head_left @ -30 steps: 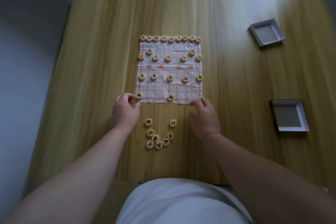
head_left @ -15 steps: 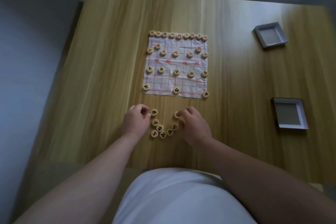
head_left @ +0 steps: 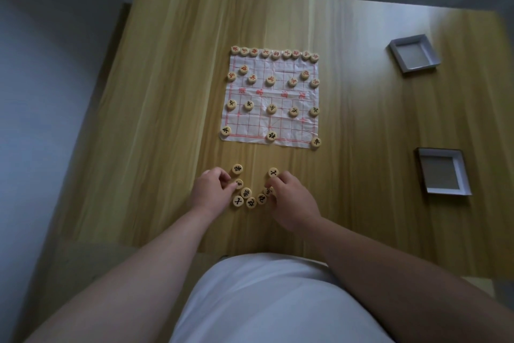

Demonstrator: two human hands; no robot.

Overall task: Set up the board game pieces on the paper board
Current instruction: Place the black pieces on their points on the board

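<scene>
A: Counter first — light wood grain, glare on the far right part. Grey walls behind and on the left. White-clad lap at the near edge.

B: Board?

A: Paper board, creased, red grid, flat at the counter's middle. Far edge: nine red pieces in one row. Just nearer than that row, seven more red ones, two set a bit farther than the other five.

B: Black side?

A: Five black pieces in a row across the board's near half. Then three on the near edge: left corner piece, centre piece, right corner piece.

B: Off the board?

A: Loose pieces on the bare counter near the person, a rough U shape, eight as far as I can count, one partly hidden by fingers.

B: Hands?

A: Left hand, fingers curled, tips touching a loose piece on the U's left arm; grip not clearly closed on it, cannot tell. Right hand, fingers bent onto a piece on the right arm, another just beside the tips; cannot tell either.

B: Anything else?

A: Two shallow white box halves, both on the right: far box, near box.
</scene>
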